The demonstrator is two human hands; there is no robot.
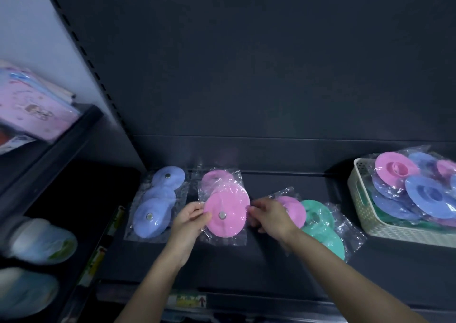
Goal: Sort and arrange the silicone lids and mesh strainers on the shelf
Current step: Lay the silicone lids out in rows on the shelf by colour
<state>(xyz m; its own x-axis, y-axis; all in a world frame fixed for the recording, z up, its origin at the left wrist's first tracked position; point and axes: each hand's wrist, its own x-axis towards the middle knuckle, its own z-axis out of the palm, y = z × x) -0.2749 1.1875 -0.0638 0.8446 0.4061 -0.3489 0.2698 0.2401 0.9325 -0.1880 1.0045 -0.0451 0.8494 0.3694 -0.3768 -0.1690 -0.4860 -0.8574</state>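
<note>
A pink silicone lid (225,214) in a clear wrapper lies at the front of a row of pink lids (217,179) on the dark shelf (283,182). My left hand (188,220) pinches its left edge and my right hand (267,215) pinches its right edge. To the left runs a row of blue lids (154,210). Behind my right hand lie another pink lid (294,209) and green lids (320,226), all wrapped.
A cream basket (365,204) at the right holds several more wrapped pink, blue and green lids. A slotted upright (81,48) separates this bay from the left shelves, which carry pink packets (32,107) and wrapped bowls (42,241). Price tags run along the front edge.
</note>
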